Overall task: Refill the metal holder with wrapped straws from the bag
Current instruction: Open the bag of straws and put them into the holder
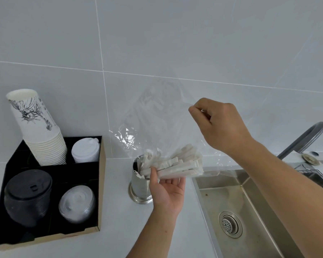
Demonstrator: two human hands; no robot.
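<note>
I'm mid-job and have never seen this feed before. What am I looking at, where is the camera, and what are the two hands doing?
There is no machine here: one wide-angle camera sits on a person's head, looking forward and down at their bare hands over a white counter.

The right hand pinches a clear plastic bag by an upper edge, holding it up. The left hand grips a bundle of wrapped straws, half out of the bag, right at the mouth of the metal holder. Some straw ends already show inside it.

To the left, a black organiser holds stacked paper cups and lids. To the right are a steel sink and a tap.
</note>
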